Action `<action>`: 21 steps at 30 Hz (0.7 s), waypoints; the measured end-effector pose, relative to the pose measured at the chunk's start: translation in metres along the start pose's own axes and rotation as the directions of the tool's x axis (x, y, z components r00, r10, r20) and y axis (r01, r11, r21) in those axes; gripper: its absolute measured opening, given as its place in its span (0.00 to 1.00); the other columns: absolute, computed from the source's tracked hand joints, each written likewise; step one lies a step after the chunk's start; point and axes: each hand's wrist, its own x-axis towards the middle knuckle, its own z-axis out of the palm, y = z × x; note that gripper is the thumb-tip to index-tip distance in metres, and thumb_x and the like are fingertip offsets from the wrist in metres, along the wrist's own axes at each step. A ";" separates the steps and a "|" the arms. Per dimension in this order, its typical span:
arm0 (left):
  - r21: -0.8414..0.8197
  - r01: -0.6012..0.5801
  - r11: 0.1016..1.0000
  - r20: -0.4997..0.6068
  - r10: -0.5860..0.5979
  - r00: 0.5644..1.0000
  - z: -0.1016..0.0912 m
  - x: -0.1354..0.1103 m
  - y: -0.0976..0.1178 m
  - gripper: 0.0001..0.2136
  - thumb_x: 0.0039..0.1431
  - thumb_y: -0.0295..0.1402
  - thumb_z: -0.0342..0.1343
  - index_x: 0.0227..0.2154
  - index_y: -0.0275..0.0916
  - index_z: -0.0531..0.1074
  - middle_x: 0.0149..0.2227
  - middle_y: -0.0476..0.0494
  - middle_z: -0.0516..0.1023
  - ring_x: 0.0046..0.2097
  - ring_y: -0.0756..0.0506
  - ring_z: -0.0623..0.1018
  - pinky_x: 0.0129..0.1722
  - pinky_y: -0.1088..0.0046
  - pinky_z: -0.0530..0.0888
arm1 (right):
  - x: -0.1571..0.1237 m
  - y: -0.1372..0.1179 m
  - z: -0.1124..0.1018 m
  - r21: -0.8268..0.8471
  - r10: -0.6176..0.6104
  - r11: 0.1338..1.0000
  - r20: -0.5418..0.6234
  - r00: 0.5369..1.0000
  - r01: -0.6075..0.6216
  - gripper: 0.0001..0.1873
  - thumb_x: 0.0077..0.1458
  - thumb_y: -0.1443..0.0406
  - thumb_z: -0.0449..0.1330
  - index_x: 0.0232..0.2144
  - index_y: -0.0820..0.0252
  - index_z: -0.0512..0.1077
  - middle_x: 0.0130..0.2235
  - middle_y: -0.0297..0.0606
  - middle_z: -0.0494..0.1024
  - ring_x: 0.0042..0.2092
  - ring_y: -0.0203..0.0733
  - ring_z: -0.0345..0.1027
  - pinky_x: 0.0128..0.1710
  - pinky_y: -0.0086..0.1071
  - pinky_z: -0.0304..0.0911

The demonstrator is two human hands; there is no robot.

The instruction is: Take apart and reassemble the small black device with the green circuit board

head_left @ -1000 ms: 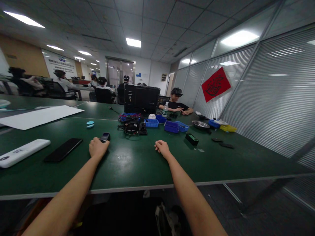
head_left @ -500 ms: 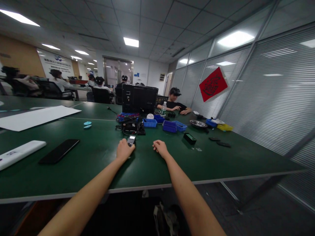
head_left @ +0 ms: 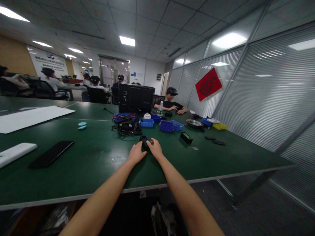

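Note:
A small black mobile phone with a dark bluish screen stands out between my hands, low over the green table. My left hand is closed around its left and near side. From the right, my right hand grips it too, with the thumb lying across the lower front. The fingers cover most of the phone's lower part, so its keys do not show. To the right lies a black box with a green top, and near it a small ring and a clear plastic scrap.
Ahead are a black monitor, tangled cables, blue trays, a baseball and a bottle. A large black phone and white case lie left. A metal bowl stands right; a co-worker sits behind.
My left hand has brought the phone rightward, and my right hand has moved left onto it. Its screen looked bright white before and is dark bluish now. The view has turned slightly right.

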 end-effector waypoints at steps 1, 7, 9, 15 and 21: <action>-0.002 -0.008 1.000 0.013 0.008 1.000 -0.001 0.000 0.000 0.29 0.46 0.33 0.54 0.54 0.40 0.57 0.55 0.42 0.63 0.51 0.42 0.66 0.50 0.69 0.60 | -0.002 -0.004 0.001 -0.066 0.011 0.998 0.016 1.000 -0.010 0.26 0.49 0.52 0.53 0.46 0.62 0.64 0.44 0.46 0.70 0.46 0.44 0.64 0.43 0.32 0.58; 0.001 -0.026 1.000 -0.016 0.026 1.000 0.002 0.002 -0.003 0.24 0.49 0.30 0.51 0.52 0.39 0.61 0.54 0.43 0.65 0.52 0.44 0.66 0.52 0.70 0.60 | -0.004 -0.012 0.003 -0.272 0.105 0.959 0.061 0.993 -0.084 0.19 0.46 0.55 0.55 0.38 0.61 0.68 0.39 0.48 0.72 0.43 0.49 0.65 0.38 0.37 0.59; -0.003 0.015 1.000 -0.040 -0.015 0.999 0.004 0.004 -0.006 0.23 0.50 0.31 0.50 0.51 0.38 0.62 0.52 0.41 0.67 0.50 0.43 0.68 0.50 0.70 0.61 | 0.000 -0.007 -0.003 -0.285 0.175 0.944 0.008 0.985 -0.165 0.19 0.46 0.54 0.55 0.37 0.61 0.68 0.38 0.49 0.72 0.43 0.50 0.65 0.37 0.37 0.59; -0.075 0.068 0.995 -0.035 -0.070 0.997 0.002 0.005 -0.009 0.21 0.51 0.32 0.48 0.50 0.38 0.63 0.49 0.43 0.70 0.48 0.44 0.69 0.49 0.69 0.63 | 0.012 0.020 -0.024 -0.325 0.298 0.881 -0.184 0.937 -0.344 0.21 0.46 0.54 0.54 0.37 0.65 0.67 0.39 0.53 0.71 0.44 0.53 0.63 0.36 0.39 0.60; -0.111 0.064 0.992 -0.027 -0.067 0.997 0.002 0.005 -0.010 0.20 0.51 0.32 0.48 0.49 0.38 0.65 0.47 0.44 0.71 0.46 0.45 0.70 0.48 0.70 0.64 | 0.014 0.032 -0.025 -0.366 0.287 0.863 -0.215 0.933 -0.350 0.24 0.46 0.54 0.55 0.40 0.66 0.66 0.42 0.54 0.69 0.44 0.54 0.63 0.37 0.39 0.61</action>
